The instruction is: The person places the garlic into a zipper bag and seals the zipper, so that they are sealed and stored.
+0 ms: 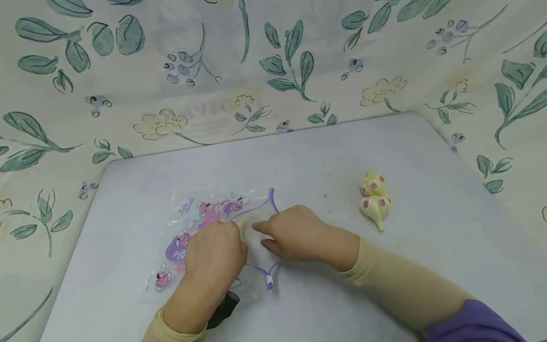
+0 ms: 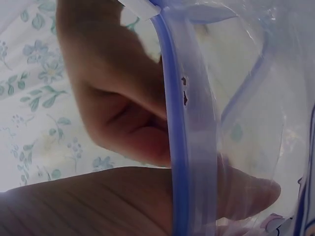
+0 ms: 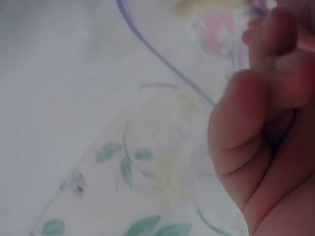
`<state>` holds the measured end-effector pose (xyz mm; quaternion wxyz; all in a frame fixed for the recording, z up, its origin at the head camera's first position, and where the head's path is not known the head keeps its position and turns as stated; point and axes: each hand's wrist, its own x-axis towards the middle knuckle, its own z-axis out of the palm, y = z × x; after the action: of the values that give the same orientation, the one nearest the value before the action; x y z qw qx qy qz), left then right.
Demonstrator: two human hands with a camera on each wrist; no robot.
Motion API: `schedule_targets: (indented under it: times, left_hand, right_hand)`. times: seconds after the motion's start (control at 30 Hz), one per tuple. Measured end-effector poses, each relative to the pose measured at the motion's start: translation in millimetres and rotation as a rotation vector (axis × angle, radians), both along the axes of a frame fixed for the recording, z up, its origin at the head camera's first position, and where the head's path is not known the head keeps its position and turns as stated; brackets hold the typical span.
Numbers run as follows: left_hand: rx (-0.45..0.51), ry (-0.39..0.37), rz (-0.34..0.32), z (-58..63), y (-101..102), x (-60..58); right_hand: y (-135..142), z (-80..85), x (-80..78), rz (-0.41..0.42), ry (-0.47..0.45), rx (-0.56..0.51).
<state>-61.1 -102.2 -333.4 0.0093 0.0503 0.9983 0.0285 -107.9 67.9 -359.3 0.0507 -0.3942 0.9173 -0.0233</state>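
1 clear, purple-edged plastic bag (image 1: 208, 213) gapes, presumably because the left hand (image 1: 213, 251) grasps it with curled fingers, while the right hand (image 1: 299, 233) has its fingers apparently released.

At the bag (image 1: 188, 209), your left hand (image 1: 215, 251) mostly hides a yellow item (image 1: 241, 224); right of the bag, your purple sleeve (image 1: 474, 323) is cropped.

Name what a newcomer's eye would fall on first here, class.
Probably the left hand and right hand at the clear printed bag, left of centre on the pale table. Next, the yellow bulb-shaped things lying together to the right, then the leafy cloth rising behind.
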Motion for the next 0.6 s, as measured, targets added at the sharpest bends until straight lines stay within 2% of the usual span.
schedule_targets:
  times: [0.1,0.17,0.33,0.47,0.6]
  left_hand:
    - [0.004,-0.006,0.001,0.2,-0.5,-0.4]
    - [0.007,-0.009,0.005,0.4,-0.3,-0.7]
    - [0.017,-0.018,0.018,1.3,-0.1,-1.2]
    - [0.02,-0.031,0.023,1.9,-0.6,-1.3]
    - [0.017,-0.046,0.032,2.7,-1.0,-1.9]
  right_hand:
    - [14.6,17.4,-2.9,-0.041,0.026,-0.066]
    - [28.0,30.4,-6.0,-0.084,0.075,-0.124]
    - [67.8,58.1,-15.9,-0.24,0.172,-0.242]
    - [97.7,71.0,-23.8,-0.358,0.157,-0.258]
    - [120.6,78.5,-32.4,-0.463,0.097,-0.207]
